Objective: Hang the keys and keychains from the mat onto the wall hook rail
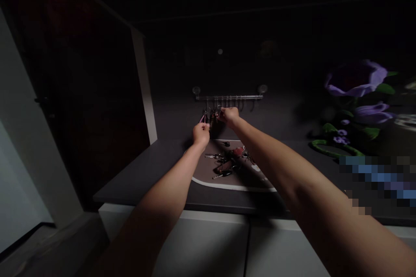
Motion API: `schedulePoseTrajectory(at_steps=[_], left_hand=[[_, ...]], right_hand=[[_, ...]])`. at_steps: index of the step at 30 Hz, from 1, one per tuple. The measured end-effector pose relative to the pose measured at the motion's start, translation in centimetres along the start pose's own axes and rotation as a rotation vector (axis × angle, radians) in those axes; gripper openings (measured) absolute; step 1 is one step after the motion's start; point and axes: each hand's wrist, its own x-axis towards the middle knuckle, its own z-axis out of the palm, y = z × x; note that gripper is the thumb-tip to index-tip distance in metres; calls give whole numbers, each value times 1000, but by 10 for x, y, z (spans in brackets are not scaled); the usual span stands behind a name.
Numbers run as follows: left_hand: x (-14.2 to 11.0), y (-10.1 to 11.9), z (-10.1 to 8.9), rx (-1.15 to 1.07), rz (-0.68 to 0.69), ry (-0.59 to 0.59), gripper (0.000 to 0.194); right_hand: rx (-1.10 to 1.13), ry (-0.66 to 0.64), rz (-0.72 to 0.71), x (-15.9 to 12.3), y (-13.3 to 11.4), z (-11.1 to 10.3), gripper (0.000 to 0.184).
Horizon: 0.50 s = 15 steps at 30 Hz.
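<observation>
A clear rail (229,97) with several hooks is fixed to the dark wall. My left hand (201,134) is closed on a pink strap (202,118) that hangs below the rail's left end. Slightly higher and to the right, my right hand (230,115) pinches a metal key ring (219,108) just under the hooks. Between the two hands hang small dark items (212,117), too dim to name. Below, a brown mat (203,171) with a pale rim carries several keys (222,175) and a reddish item (238,151), partly in shadow.
The mat lies on a dark counter (130,181) above white cabinet doors (208,242). Purple artificial flowers (373,114) with green leaves stand at the right. A dark door (94,108) with a pale frame is at the left. The lower right is pixelated.
</observation>
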Motion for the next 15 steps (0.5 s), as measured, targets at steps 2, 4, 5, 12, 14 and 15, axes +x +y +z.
schedulePoseTrajectory(at_steps=[2, 4, 5, 12, 14, 15], left_hand=[[0, 1, 0, 3, -10, -3, 15], [-1, 2, -1, 3, -19, -8, 16], [-1, 3, -1, 2, -21, -9, 16], [-2, 3, -1, -16, -23, -16, 15], [-1, 2, -2, -14, -14, -15, 14], [-1, 2, -2, -11, -9, -13, 14]], right_hand=[[-4, -29, -5, 0, 3, -2, 13], [-5, -49, -10, 0, 5, -3, 12], [-4, -57, -12, 0, 6, -4, 12], [-2, -138, -29, 0, 11, -8, 10], [-15, -165, -30, -1, 12, -10, 11], [-19, -172, -24, -2, 12, -12, 12]])
